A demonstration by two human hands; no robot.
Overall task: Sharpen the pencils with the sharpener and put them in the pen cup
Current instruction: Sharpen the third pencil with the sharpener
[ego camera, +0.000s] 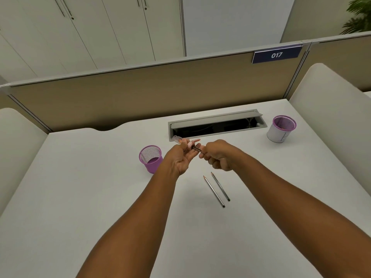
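Note:
My left hand (181, 159) holds a small pink sharpener (189, 144) above the desk. A dark pencil (197, 149) is pushed into it, and my right hand (218, 155) is closed around the pencil's other end. Two more dark pencils (213, 191) (220, 186) lie side by side on the white desk (80, 197), just below my hands, tips pointing away from me. A purple mesh pen cup (151, 158) stands upright to the left of my left hand. It looks empty.
A second purple-rimmed cup (281, 128) stands at the back right. An open cable tray (217, 125) is sunk into the desk behind my hands. A tan partition (140, 93) closes the far edge, and white side panels flank the desk.

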